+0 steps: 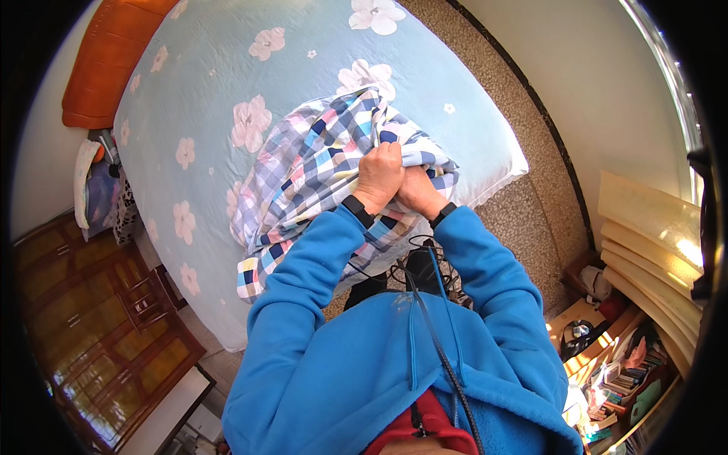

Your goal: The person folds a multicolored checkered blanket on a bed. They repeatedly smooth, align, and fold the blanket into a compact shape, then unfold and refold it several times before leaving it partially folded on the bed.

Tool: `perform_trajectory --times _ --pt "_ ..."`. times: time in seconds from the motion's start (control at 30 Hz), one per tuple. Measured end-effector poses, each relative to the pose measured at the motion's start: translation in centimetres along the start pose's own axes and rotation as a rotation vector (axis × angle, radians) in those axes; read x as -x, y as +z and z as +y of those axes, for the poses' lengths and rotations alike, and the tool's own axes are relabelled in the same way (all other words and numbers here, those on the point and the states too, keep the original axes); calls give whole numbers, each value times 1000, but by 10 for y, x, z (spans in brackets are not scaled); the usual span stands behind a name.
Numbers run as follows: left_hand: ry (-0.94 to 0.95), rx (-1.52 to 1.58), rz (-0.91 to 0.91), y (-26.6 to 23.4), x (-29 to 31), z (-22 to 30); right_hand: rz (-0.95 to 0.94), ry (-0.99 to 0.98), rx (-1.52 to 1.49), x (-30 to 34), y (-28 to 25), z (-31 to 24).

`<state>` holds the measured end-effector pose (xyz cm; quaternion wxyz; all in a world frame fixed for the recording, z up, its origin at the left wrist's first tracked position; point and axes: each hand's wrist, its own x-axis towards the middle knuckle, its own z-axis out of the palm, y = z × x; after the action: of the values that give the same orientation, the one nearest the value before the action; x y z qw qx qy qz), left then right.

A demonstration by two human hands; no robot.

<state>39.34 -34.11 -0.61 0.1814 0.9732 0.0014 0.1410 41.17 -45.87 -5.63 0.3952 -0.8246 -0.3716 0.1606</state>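
A large cloth (303, 167) in blue, white, navy and yellow checks lies bunched and creased on the near part of the bed. My left hand (381, 174) is closed in a fist on a gathered fold of it. Close against it on the right, my right hand (422, 189) is curled into the same cloth, its fingertips hidden in the folds. Part of the cloth hangs over the bed's near edge, below my wrists. Beneath it spreads a pale blue bed sheet (212, 83) with pinkish-white flowers.
An orange headboard (114, 76) stands at the far left, a brown wooden cabinet (98, 318) at the near left. Speckled floor (523, 205) runs along the bed's right side. Bent yellowish sheets (652, 258) lean above a cluttered shelf (622, 379) at right. Dark cables (402, 273) hang before me.
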Motion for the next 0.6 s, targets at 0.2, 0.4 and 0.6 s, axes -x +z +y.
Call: perform_trajectory --times 0.2,0.4,0.6 --pt "-20 -22 -44 -1 -13 -5 -28 113 210 -30 16 10" --pt "-84 -6 -57 5 -12 -2 134 373 -314 -37 39 0" --pt "-48 11 -111 5 -23 -21 -24 399 -64 -48 33 1"
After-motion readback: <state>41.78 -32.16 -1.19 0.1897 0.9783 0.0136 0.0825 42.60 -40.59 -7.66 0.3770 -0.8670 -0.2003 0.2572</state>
